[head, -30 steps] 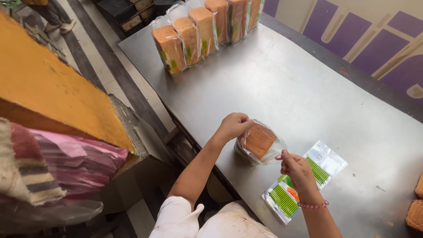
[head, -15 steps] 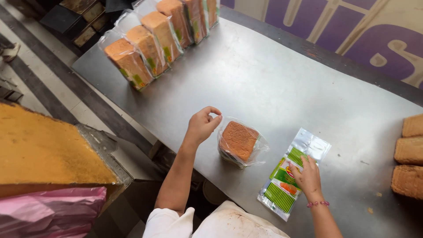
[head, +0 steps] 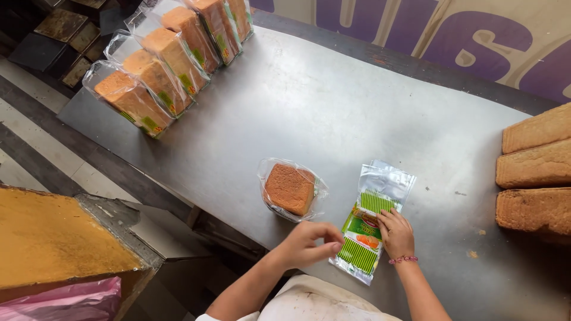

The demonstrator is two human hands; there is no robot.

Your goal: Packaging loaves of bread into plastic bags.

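A brown loaf in a clear plastic bag [head: 290, 189] stands upright on the steel table [head: 333, 113], near its front edge. Right of it lies a flat stack of empty green-and-clear printed bags [head: 373, 221]. My right hand [head: 397, 233] rests its fingers on the stack's middle. My left hand [head: 309, 243] is below the bagged loaf with fingertips pinched at the stack's left edge; it no longer touches the loaf.
Several bagged loaves [head: 160, 65] stand in a row at the table's far left. Three unwrapped loaves [head: 535, 172] lie at the right edge. A large yellow-brown slab [head: 53, 238] sits on a lower stand at left, with pink plastic [head: 71, 303] below it.
My left hand let go of the bagged loaf's top and came down right to the empty bags. My right hand stayed on the stack. The camera shifted, bringing the loaves at right into view.
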